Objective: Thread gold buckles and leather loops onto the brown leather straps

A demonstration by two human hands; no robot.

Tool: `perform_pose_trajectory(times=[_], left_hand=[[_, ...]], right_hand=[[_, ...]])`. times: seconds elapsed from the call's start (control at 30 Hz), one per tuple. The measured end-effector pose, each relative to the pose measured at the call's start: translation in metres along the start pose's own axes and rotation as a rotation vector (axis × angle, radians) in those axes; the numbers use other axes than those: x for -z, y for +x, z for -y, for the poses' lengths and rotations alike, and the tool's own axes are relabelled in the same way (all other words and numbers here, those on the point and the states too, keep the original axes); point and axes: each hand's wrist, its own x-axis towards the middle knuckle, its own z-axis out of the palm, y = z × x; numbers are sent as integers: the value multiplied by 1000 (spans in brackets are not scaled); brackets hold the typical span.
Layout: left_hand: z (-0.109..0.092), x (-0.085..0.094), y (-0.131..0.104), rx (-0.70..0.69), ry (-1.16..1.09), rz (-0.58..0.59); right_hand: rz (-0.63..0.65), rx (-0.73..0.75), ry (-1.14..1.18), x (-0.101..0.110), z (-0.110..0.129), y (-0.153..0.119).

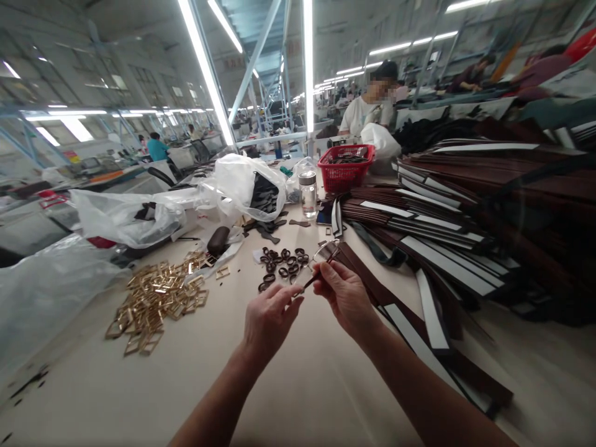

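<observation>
A pair of eyeglasses [326, 249] with clear lenses and a dark, thin side piece is held up over the middle of the table. My right hand [347, 298] pinches it between thumb and fingertips. At its lower left end, the thumb and fingers of my left hand [270, 320] close on it too; the fingers hide part of the frame. Just beyond my hands lie several small dark brown leather loops [283, 264]. To the left spreads a heap of gold-coloured rectangular buckles [161, 298].
Stacked dark brown strips [419, 214] with white pieces fill the right side. Behind stand a lidded glass jar [308, 197] and a red basket [347, 177]. Plastic bags [125, 217] and a brown case [218, 241] lie left. A person [367, 115] is across the table.
</observation>
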Motion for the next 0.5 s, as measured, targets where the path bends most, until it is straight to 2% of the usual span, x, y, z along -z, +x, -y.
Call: perform_pose_trajectory(times=[0.1,0.23,0.3,0.4,0.43,0.5], left_hand=[[-4,18,-13,87,-15,-33],[-13,52,-41,164,-86,-80],[-17,66,-57,210,-97,-96],[-21,82,-80,272,-119,-96],[-23,85,-86,282,-133,-87],[-26,88,-97,298,-163,-69]], right_hand=[[112,-51,-82,-2,-2,-18],[351,46,-463,17,1,-46],[316,174,-653,29,2,-61],[116,504,-841,38,-1,-82],[104,614,-890,37,-2,-88],[209,768,-983,33,-3,-98]])
